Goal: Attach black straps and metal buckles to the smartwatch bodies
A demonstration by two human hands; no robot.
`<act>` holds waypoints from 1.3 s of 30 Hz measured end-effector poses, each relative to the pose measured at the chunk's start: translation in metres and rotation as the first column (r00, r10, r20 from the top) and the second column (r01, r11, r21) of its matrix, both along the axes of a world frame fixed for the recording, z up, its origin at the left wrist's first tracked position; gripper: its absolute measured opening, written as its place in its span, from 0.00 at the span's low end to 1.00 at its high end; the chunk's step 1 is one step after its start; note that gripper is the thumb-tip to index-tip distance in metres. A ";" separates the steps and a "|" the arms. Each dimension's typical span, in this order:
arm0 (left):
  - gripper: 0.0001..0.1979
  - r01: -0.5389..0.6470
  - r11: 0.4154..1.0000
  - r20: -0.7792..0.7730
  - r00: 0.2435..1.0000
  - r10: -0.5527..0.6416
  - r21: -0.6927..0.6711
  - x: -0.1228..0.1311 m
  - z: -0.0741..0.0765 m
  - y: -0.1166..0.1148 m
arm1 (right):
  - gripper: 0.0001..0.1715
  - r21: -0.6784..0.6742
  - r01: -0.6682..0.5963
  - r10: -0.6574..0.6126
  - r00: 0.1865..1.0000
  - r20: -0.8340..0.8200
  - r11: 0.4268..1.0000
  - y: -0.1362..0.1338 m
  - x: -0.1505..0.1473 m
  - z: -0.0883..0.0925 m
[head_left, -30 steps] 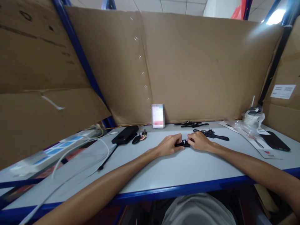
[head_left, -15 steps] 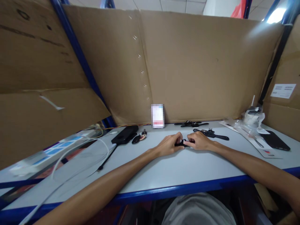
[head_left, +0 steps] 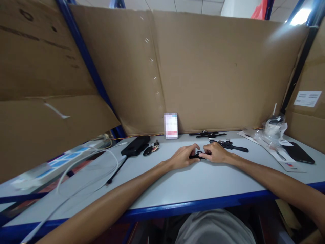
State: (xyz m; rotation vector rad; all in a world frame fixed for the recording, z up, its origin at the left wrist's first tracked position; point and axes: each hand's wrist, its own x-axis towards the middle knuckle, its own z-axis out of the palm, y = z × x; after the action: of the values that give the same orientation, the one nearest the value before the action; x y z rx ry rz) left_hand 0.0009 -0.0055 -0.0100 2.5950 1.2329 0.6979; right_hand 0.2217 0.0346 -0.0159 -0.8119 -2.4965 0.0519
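Note:
A black spokeshave (head_left: 195,156) lies between my hands, low over the table, mostly covered by fingers. My left hand (head_left: 183,156) grips its left part, the thumb along the near side and the index finger arched above. From the other side my right hand (head_left: 216,153) holds the right part, fingers curled and the thumb laid across toward the middle. Just behind my right hand rests another black spokeshave (head_left: 230,145) with small metal screws. Farther back, by the cardboard, are two more similar spokeshaves (head_left: 210,135).
A phone with a blurred screen (head_left: 171,126) leans on the cardboard wall (head_left: 203,74). Leftward are a black power bank (head_left: 135,145), keys (head_left: 153,147), white cables (head_left: 117,162) and a power strip (head_left: 63,162). On the right lie a packaged tool (head_left: 279,154) and a dark phone (head_left: 298,151).
My left index finger has lifted and straightened a little away from the spokeshave, opening a gap above it. My right hand stays in place.

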 end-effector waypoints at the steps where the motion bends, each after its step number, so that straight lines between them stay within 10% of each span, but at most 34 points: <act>1: 0.12 0.019 1.000 -0.006 1.000 -0.019 0.010 0.000 0.000 0.000 | 0.19 -0.007 0.020 -0.020 1.000 -0.004 1.000 0.001 -0.001 -0.001; 39: 0.18 0.058 0.997 -0.029 0.998 -0.057 0.048 -0.001 0.000 0.000 | 0.22 -0.016 0.069 -0.069 0.997 0.043 0.997 -0.002 -0.001 0.003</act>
State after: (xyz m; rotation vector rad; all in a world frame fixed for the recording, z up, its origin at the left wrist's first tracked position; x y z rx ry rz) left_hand -0.0005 -0.0055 -0.0096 2.6765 1.1583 0.6914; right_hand 0.2204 0.0321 -0.0134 -0.9148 -2.5085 0.0334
